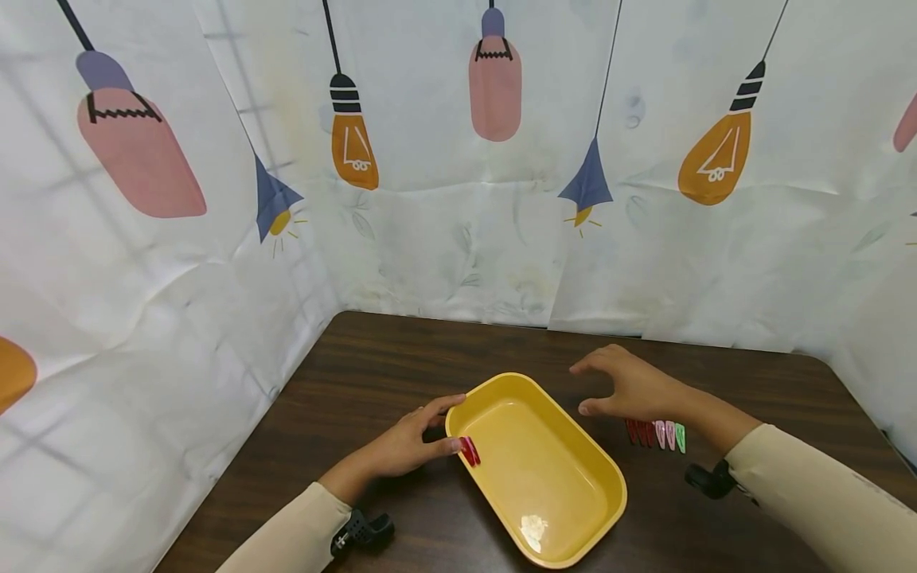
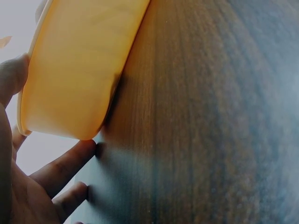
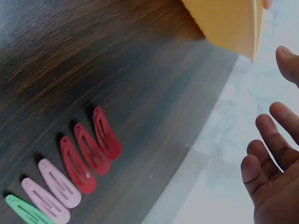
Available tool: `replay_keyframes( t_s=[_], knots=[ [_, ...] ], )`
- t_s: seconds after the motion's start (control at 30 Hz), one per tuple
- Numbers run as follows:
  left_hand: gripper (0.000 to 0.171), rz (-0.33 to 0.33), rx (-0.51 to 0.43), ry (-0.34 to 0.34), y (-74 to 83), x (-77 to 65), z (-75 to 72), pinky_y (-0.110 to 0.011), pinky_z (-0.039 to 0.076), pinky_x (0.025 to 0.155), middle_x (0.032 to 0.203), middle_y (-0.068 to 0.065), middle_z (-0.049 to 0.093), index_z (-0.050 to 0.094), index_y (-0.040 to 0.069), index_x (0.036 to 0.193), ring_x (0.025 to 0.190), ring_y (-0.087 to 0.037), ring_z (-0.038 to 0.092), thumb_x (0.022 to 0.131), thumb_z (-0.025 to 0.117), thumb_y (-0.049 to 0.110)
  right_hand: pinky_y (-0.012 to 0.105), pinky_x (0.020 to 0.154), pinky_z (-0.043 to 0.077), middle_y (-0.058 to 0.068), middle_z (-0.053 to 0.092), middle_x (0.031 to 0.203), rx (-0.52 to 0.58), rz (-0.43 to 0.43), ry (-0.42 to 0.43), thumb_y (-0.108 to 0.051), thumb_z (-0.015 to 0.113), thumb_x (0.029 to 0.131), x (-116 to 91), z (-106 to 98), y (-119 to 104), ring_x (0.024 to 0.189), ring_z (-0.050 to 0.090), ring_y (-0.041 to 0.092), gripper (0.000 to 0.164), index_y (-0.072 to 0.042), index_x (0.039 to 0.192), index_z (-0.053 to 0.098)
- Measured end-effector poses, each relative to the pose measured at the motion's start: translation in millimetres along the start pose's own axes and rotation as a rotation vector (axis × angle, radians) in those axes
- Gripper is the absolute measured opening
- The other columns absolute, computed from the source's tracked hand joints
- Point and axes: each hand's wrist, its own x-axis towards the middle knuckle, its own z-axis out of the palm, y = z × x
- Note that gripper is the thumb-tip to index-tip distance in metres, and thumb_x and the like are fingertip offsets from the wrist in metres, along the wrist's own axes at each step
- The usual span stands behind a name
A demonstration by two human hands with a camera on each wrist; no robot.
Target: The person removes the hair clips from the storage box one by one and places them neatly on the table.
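Observation:
My left hand (image 1: pixel 404 442) is at the left corner of a yellow plastic tray (image 1: pixel 540 454), thumb and index fingertip spread along the rim. In the left wrist view, its lower fingers reach out straight beside the tray's outer wall (image 2: pixel 70 84). Just by that thumb, red snap hair clips (image 1: pixel 470 451) sit at the tray's rim. My right hand (image 1: pixel 634 386) hovers with thumb and fingers apart, holding nothing, between the tray and a row of snap hair clips. In that row lie red clips (image 3: pixel 78 165), pink clips (image 3: pixel 60 183) and a green clip (image 3: pixel 29 210).
A dark wood-grain table (image 1: pixel 401 350) carries everything. White cloth printed with hanging lamps (image 1: pixel 430 239) stands along its back and left edges. A black camera strap sits on each wrist.

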Motion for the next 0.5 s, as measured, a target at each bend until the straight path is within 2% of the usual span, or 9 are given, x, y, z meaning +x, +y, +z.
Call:
replay_keyframes(
  t_s=[0.1,0.27,0.5],
  knots=[
    [0.068,-0.005,0.003,0.000,-2.2,1.1,0.4,-0.064,0.034,0.109,0.154,-0.001,0.046,0.032,0.041,0.158,0.134,-0.021,0.054,0.099,0.066,0.047,0.056,0.099,0.046,0.001,0.059,0.135,0.008,-0.009,-0.010,-0.051,0.081,0.086,4,0,-4,0.128,0.049,0.030,0.060,-0.020,0.134,0.066],
    [0.068,0.000,0.005,0.000,-4.0,1.8,0.1,-0.064,0.034,0.109,0.154,0.000,0.046,0.032,0.042,0.158,0.134,-0.020,0.054,0.099,0.067,0.047,0.053,0.100,0.047,-0.003,0.059,0.134,0.016,-0.029,-0.029,-0.045,0.083,0.086,14,2,-15,0.128,0.049,0.026,0.057,-0.021,0.135,0.065],
    [0.069,-0.001,0.009,0.001,-3.3,1.2,0.1,-0.064,0.034,0.109,0.153,-0.002,0.047,0.032,0.041,0.158,0.133,-0.021,0.054,0.099,0.066,0.048,0.048,0.102,0.047,-0.006,0.061,0.131,0.011,-0.102,-0.043,-0.038,0.085,0.087,27,6,-30,0.126,0.051,0.023,0.053,-0.019,0.133,0.067]
  ],
)
